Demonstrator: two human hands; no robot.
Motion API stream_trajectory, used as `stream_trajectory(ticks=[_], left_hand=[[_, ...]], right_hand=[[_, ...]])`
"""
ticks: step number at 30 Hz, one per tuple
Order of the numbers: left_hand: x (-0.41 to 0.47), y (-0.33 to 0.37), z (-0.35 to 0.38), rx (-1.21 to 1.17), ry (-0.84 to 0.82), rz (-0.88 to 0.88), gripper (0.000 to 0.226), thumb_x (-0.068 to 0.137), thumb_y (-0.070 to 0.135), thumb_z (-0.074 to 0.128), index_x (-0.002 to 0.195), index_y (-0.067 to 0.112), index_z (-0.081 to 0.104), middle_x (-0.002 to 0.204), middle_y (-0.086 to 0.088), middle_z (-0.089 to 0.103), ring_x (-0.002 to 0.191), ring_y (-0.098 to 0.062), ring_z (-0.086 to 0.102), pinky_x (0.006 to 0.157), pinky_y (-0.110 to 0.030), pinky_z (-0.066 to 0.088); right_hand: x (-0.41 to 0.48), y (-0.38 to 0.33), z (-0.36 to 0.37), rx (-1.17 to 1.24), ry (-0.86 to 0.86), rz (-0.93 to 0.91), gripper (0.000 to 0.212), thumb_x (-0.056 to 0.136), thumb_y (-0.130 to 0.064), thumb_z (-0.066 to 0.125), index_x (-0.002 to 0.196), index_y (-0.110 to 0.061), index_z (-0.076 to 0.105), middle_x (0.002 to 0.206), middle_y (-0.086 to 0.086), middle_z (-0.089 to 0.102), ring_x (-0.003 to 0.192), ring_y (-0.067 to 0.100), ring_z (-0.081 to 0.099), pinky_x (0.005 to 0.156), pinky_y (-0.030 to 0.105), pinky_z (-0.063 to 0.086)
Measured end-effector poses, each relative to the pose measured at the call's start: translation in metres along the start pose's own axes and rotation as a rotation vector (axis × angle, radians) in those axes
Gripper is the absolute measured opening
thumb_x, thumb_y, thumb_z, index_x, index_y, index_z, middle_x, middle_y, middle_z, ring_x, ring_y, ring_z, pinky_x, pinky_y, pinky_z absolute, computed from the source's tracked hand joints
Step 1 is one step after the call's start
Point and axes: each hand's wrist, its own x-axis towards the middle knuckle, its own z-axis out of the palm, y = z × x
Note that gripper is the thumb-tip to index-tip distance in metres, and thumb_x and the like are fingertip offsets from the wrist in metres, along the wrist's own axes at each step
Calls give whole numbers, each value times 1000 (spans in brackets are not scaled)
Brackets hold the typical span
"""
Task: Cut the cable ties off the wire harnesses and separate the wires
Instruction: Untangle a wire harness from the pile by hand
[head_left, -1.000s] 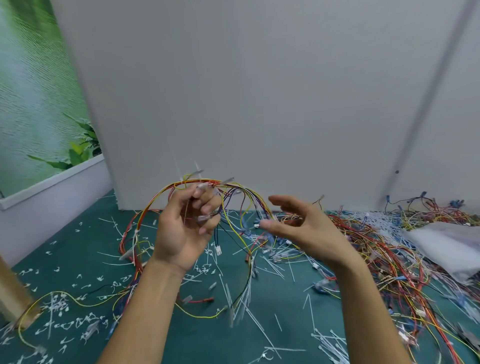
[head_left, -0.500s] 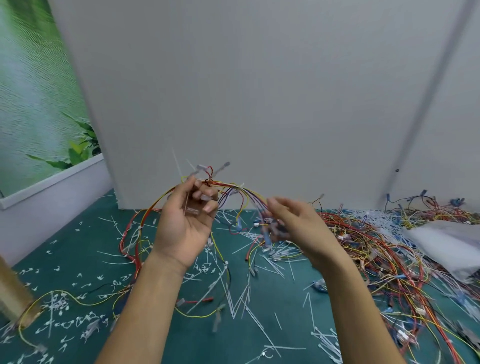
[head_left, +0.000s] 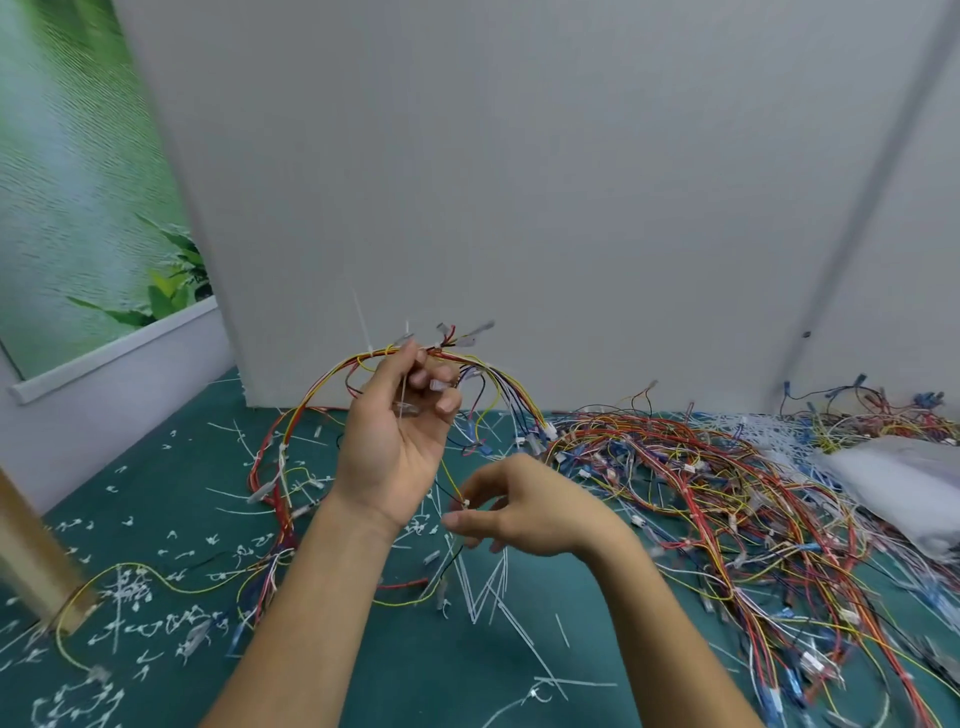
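Note:
My left hand (head_left: 400, 447) is raised palm toward me and grips a wire harness (head_left: 332, 379) of red, yellow and dark wires that arches over its fingers and hangs to the green floor on both sides. A white cable tie (head_left: 362, 322) sticks up from the bundle just left of the fingers. Lower and to the right, my right hand (head_left: 524, 506) pinches a thin yellow wire (head_left: 449, 480) at a small white piece between thumb and forefinger. No cutter is in view.
A large tangle of loose coloured wires (head_left: 727, 499) covers the floor at right, beside a white bag (head_left: 898, 478). Cut white tie pieces (head_left: 483, 592) litter the green floor (head_left: 156, 467). A grey partition wall (head_left: 519, 182) stands behind, and a wooden post (head_left: 31, 551) rises at the left.
My right hand dropped from the bundle beside the left hand to lower down, where it now pinches a hanging yellow wire. The left hand kept its grip on the harness.

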Motion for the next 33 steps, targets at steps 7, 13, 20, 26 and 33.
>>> stream_trajectory(ticks=[7,13,20,26,33], left_hand=[[6,2,-14,317,12,138,22,97,24,59,78,13,58,71,0,47,79,-18,64,58,-26,51],[7,1,-20,605,-102,221,23,94,26,60,80,17,76,92,-16,73,89,-30,68,77,-36,56],[1,-9,-20,1039,-250,203,16,87,18,67,88,6,77,87,-8,76,87,-17,70,82,-25,54],[-1,-13,-20,1126,-299,215,13,90,18,68,87,8,75,82,-5,72,79,-14,67,75,-25,53],[-1,-19,-18,1222,-271,277,11,93,16,69,85,13,75,74,-10,68,70,-32,61,63,-41,50]], right_hand=[[-10,0,-20,435,74,-91,23,88,-13,79,99,2,65,76,11,75,71,27,74,59,27,57],[-25,-8,-41,574,154,-226,30,83,-2,79,107,3,61,88,18,76,75,27,76,65,27,60],[-30,-17,-42,533,236,-327,13,98,-7,63,105,4,65,89,18,77,70,26,74,59,27,57],[-30,-16,-43,513,289,-264,21,104,-11,55,103,9,63,81,16,75,62,28,70,53,27,52],[-27,-9,-45,452,311,-202,21,105,-17,57,94,-4,68,78,14,76,50,24,65,48,25,45]])
